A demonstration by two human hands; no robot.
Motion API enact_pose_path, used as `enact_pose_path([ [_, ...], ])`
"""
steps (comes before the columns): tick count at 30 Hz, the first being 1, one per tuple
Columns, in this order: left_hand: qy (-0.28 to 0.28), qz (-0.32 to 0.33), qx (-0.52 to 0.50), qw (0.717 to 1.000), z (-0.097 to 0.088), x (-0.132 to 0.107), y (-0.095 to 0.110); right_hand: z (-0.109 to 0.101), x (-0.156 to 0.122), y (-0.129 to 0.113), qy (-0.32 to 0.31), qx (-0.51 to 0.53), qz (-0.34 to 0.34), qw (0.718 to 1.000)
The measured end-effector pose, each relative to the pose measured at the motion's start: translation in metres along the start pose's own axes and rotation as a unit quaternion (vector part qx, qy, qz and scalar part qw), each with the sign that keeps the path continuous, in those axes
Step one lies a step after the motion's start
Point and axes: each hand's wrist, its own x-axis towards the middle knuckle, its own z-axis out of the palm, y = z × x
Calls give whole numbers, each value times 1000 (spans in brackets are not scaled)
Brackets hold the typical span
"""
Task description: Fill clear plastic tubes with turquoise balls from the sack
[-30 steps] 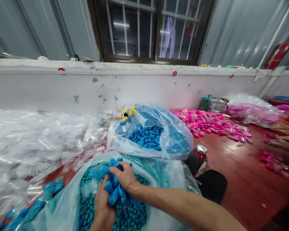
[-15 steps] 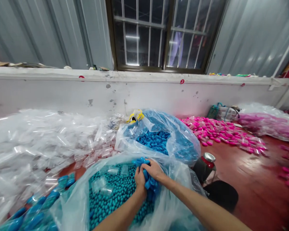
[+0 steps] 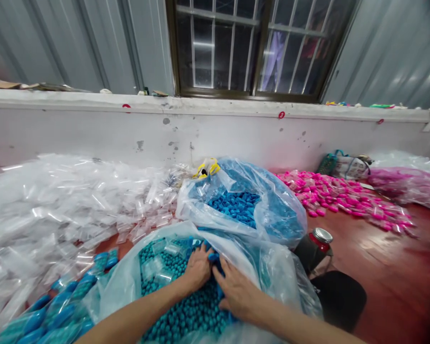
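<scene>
Small teal balls (image 3: 186, 313) fill a clear plastic bag (image 3: 118, 286) in front of me, with a few clear plastic pieces (image 3: 161, 274) lying on top. My left hand (image 3: 199, 266) rests over the balls, its fingers stretched forward against some glossy blue pieces (image 3: 213, 257). Beside it, my right hand (image 3: 238, 290) has its fingers spread along the bag's right inner side, touching the blue pieces too. The kind of these pieces is hard to make out, partly hidden under both hands.
Behind stands another clear bag (image 3: 284, 215) holding similar blue pieces (image 3: 236, 208). Clear packaging (image 3: 75, 200) is heaped at left, filled blue-and-teal packs (image 3: 53, 310) at lower left. Pink packs (image 3: 344, 198) cover floor at right, near a silver-lidded jar (image 3: 321, 237) and black object (image 3: 340, 296).
My hands were together, holding a bunch of blue pieces above the bag. Now they are apart and lower, and the pieces lie in the bag. The view has shifted slightly.
</scene>
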Motion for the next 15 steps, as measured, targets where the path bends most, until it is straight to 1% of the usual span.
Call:
enact_pose_path([
  [1,-7,15,69,997,0,-9,-6,6,-6,6,-1,-6,-24,1000],
  [2,-17,30,139,990,1,-18,-11,12,-11,15,12,-13,-37,999],
  [3,-27,41,200,979,3,-26,-14,16,-13,26,40,-23,-33,998],
  [4,-37,45,240,969,4,-32,-16,19,-13,37,72,-33,-16,997],
  [6,-45,34,253,966,4,-40,-15,19,-8,53,107,-49,8,993],
  [7,-42,25,245,968,2,-41,-11,16,-4,56,105,-53,11,993],
  [9,-30,9,204,978,-6,-37,0,4,3,50,74,-50,-2,996],
  [11,-20,15,124,992,-19,-25,13,-14,6,29,31,-32,-20,999],
  [12,-20,14,66,998,-26,-16,20,-24,7,17,20,-15,-16,1000],
  [13,-22,0,-8,1000,-33,-5,26,-36,7,6,-4,15,-32,999],
  [14,-24,-33,-102,994,-40,7,33,-48,10,-2,-33,61,-39,997],
  [15,-24,-78,-206,975,-46,21,40,-61,14,-6,-53,106,-28,993],
])
